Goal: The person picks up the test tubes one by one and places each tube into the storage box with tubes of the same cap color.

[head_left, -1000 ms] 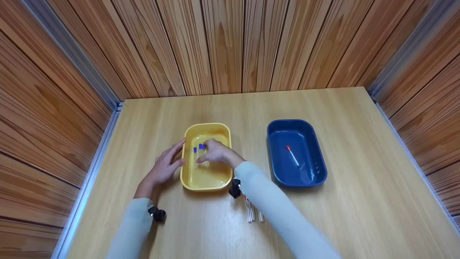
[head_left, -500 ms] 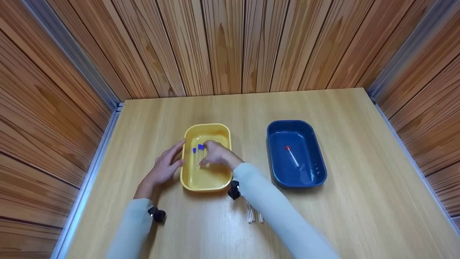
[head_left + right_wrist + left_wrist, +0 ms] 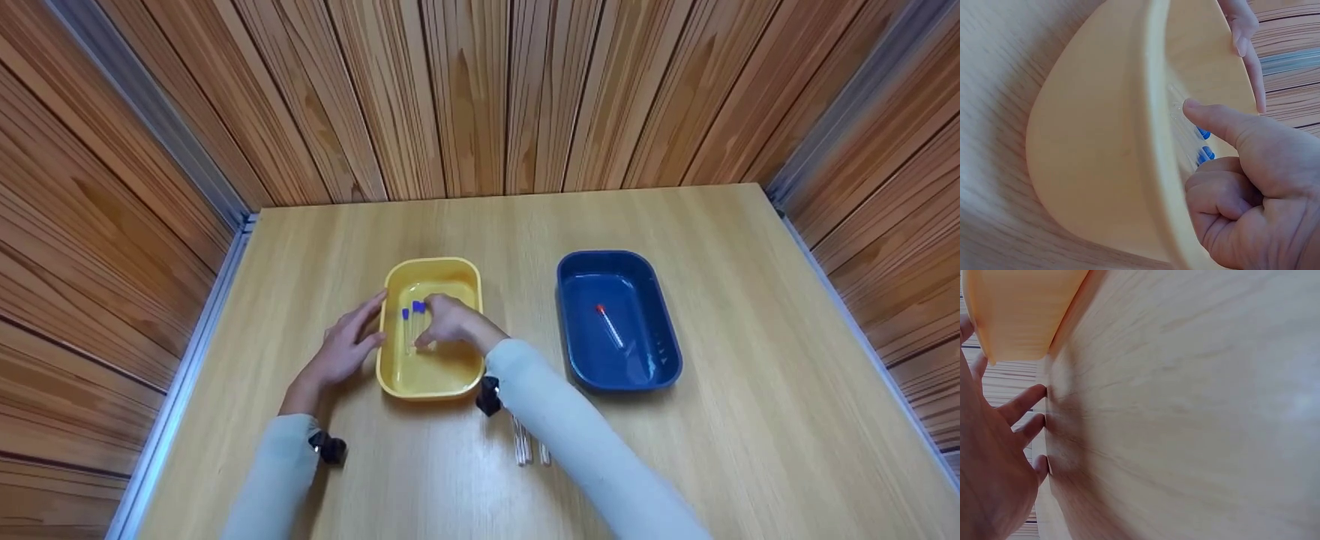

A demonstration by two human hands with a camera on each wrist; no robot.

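Our right hand (image 3: 450,322) sits in the yellow tray (image 3: 431,386), fingers curled on a blue-capped tube (image 3: 418,319) beside another. Left hand (image 3: 341,349), fingers straight, steadies the tray's wall. One red-capped tube (image 3: 609,324) lies in the blue tray (image 3: 622,379); a few tubes (image 3: 523,444) wait on the tabletop (image 3: 750,420), so sorting looks roughly half done.

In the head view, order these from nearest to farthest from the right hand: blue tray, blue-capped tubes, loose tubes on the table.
1. blue-capped tubes, in the yellow tray, at the right hand's fingertips.
2. loose tubes, on the table beside the right sleeve.
3. blue tray, off to the right.
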